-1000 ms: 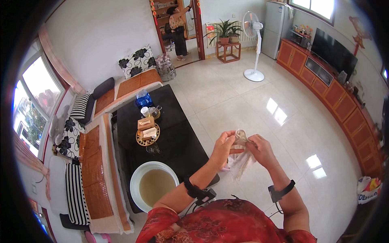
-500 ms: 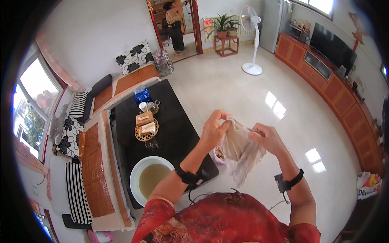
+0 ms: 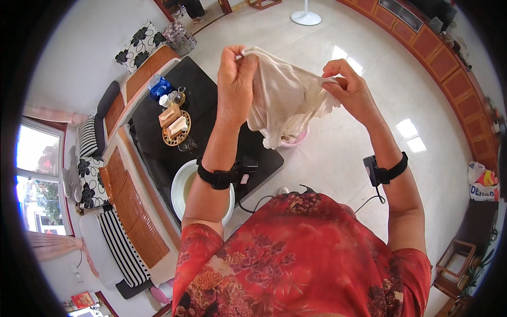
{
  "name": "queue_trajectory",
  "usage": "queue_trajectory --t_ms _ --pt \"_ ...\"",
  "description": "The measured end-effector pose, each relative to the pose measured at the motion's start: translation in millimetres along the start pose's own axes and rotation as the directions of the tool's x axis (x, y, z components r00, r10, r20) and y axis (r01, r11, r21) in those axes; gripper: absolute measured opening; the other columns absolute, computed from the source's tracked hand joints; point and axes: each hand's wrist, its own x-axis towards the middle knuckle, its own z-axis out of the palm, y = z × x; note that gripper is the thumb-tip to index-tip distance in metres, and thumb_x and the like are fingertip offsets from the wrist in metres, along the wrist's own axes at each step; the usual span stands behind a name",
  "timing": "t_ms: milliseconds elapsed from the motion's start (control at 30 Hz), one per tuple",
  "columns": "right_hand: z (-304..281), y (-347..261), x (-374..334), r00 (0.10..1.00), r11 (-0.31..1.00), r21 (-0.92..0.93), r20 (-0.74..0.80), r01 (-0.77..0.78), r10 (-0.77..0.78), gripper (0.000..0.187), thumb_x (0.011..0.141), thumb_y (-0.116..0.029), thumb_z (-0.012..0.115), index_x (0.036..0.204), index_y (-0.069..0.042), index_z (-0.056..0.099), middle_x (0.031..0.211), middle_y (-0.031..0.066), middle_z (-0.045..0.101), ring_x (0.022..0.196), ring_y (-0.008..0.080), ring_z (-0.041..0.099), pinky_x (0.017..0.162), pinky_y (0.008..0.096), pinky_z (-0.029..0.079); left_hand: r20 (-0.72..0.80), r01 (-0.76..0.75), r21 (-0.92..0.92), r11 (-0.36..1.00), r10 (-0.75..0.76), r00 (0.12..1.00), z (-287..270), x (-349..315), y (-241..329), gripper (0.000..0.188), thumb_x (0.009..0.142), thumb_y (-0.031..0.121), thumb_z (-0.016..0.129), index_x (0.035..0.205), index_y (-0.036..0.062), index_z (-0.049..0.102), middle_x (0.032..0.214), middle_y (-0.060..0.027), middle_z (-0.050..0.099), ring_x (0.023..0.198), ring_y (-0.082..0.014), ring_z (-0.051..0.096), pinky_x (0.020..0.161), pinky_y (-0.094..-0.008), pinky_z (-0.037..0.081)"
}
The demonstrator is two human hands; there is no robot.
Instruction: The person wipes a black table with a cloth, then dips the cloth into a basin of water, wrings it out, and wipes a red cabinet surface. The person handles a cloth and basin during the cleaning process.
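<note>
A damp-looking, off-white cloth bag or garment (image 3: 282, 87) hangs stretched between my two hands; its exact kind I cannot make out. My left hand (image 3: 236, 79) pinches its upper left edge. At the other side, my right hand (image 3: 348, 87) grips a gathered corner between thumb and fingers. The cloth's lower edge hangs in front of a pink basin (image 3: 298, 140), hiding most of it. Beside my left forearm, partly covered by it, a white tub (image 3: 180, 174) of cloudy liquid sits on the black table (image 3: 203, 90).
On the table are a round woven tray (image 3: 186, 136) with tissue boxes, a glass jug and a blue packet (image 3: 160, 88). A sofa (image 3: 132, 211) lines the left. Wooden cabinets (image 3: 443, 66) curve along the right; a white fan base (image 3: 306, 18) stands far off. Cables hang from my wrist straps.
Both hands have risen and moved farther apart, with the left going left. The cloth is now spread wider and held higher. My view has tilted downward.
</note>
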Motion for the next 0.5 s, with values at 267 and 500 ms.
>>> queue_trajectory --t_ms 267,500 --pt "6.2 -0.3 -4.7 0.995 0.990 0.102 -0.016 0.097 -0.096 0.016 0.090 -0.002 0.062 0.104 -0.009 0.057 0.102 0.0060 0.059 0.065 0.0139 0.055 0.062 0.0258 0.046 -0.003 -0.078 -0.083 0.993 0.078 0.997 -9.7 12.3 6.4 0.012 0.101 0.016 0.054 0.108 0.0070 0.050 0.083 -0.0001 0.063 0.071 -0.0026 0.049 0.062 -0.0180 0.038" --pt "14.0 -0.3 -14.1 0.897 0.727 -0.537 0.149 0.427 -0.416 0.026 0.082 0.007 0.058 0.095 -0.015 0.062 0.110 0.0047 0.059 0.074 0.0260 0.065 0.065 0.0338 0.052 0.141 -0.212 -0.051 0.976 0.217 0.966 -6.2 13.0 23.3 0.009 0.104 0.014 0.046 0.108 0.0063 0.045 0.098 -0.0164 0.072 0.088 -0.0130 0.066 0.080 -0.0239 0.050"
